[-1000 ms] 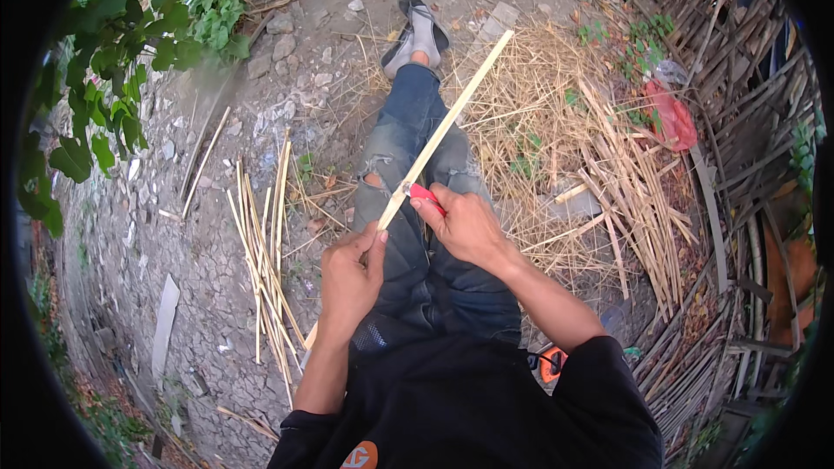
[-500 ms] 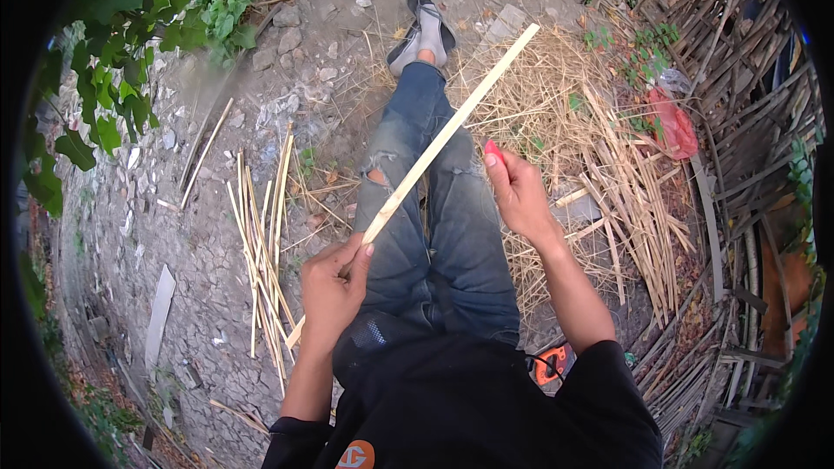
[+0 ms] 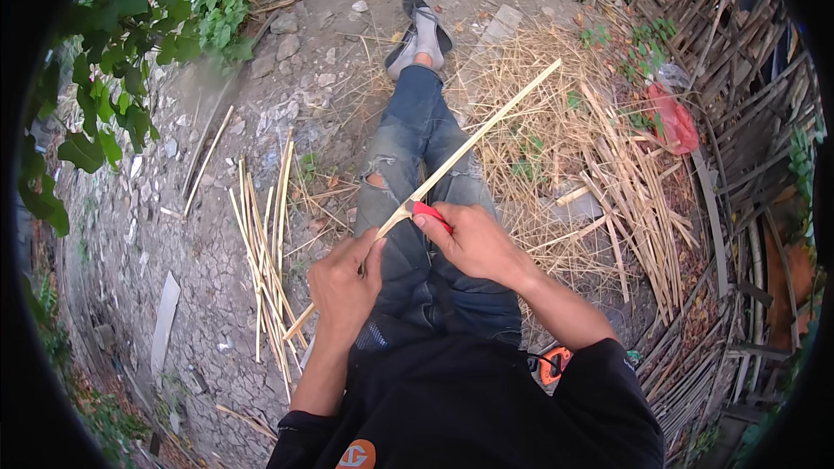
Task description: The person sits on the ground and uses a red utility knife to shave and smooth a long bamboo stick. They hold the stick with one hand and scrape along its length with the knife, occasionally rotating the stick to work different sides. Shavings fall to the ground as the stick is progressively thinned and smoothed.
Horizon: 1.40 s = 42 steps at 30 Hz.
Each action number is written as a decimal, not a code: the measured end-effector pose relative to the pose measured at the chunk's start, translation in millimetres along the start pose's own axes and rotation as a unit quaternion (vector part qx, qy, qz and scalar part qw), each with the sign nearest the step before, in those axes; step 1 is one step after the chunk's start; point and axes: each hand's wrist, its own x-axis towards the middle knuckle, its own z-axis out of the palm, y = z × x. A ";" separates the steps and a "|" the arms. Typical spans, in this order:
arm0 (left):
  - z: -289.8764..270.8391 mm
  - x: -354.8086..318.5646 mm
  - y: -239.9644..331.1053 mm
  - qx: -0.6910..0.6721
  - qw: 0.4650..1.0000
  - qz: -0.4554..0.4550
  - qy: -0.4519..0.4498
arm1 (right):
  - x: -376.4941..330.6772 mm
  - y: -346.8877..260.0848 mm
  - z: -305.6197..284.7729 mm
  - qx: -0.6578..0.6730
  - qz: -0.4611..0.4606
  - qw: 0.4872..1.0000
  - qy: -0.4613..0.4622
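Strip [image 3: 467, 147]: 1, left fingers [image 3: 374, 262] pinching | red knife [image 3: 426, 209]: 1, right fingers [image 3: 432, 229] gripping

ground [image 3: 213, 313]: cracked soil is littered with pale stone chips [image 3: 136, 165]
rocks [image 3: 288, 46]: larger ones are scattered near the far side
foliage [image 3: 129, 0]: the upper left corner is overhung with green
woodpile [image 3: 738, 78]: the right side is bordered by weathered, loosely stacked timber
light: soft daylight is spread evenly

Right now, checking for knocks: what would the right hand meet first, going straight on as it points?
Probably the pale strip, just past the red tool in the right hand; depth is unclear.
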 end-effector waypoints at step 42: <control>-44.8 -33.1 -46.6 0.024 0.997 0.061 -0.046 | 48.1 136.3 -85.4 -0.092 0.210 0.941 0.249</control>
